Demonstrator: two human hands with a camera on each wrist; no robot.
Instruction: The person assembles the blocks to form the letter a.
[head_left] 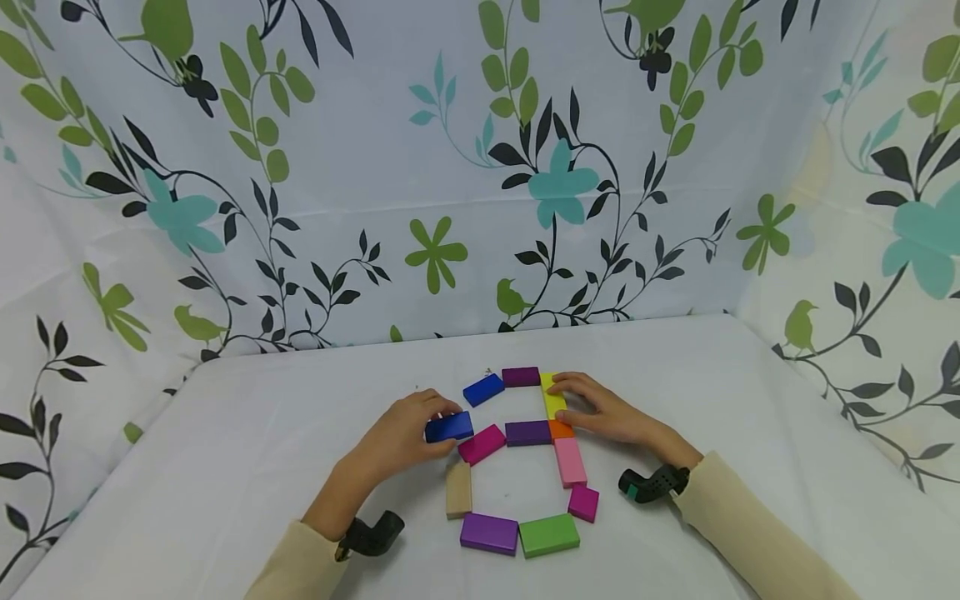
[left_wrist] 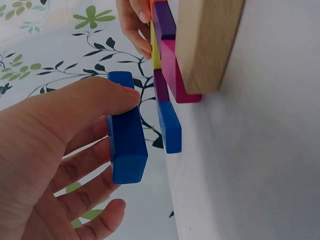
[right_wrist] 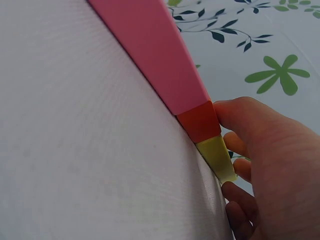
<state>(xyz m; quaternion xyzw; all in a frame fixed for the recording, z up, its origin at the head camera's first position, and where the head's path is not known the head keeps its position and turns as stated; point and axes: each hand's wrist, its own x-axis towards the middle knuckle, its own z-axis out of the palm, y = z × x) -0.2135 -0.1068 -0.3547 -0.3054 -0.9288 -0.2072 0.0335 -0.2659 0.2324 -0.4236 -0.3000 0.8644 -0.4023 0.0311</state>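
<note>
In the head view my left hand (head_left: pixel 408 429) pinches a blue block (head_left: pixel 449 426) at the left side of a ring-like layout of blocks. The left wrist view shows the thumb on one face of this blue block (left_wrist: pixel 127 135), raised off the white table. My right hand (head_left: pixel 607 412) reaches in from the right, fingertips resting on the yellow block (head_left: pixel 555 407). Its thumb lies against the orange block (right_wrist: pixel 201 121) in the right wrist view. Another blue block (head_left: pixel 483 390) and a magenta block (head_left: pixel 482 444) lie on the table, close to the held block.
Dark purple (head_left: pixel 521 377) and purple (head_left: pixel 528 432) blocks lie across the layout. Below are pink (head_left: pixel 571 462), small magenta (head_left: pixel 583 503), green (head_left: pixel 549 535), violet (head_left: pixel 489 533) and bare-wood (head_left: pixel 458 490) blocks. A patterned cloth (head_left: pixel 480 183) hangs behind the white table (head_left: pixel 300 417).
</note>
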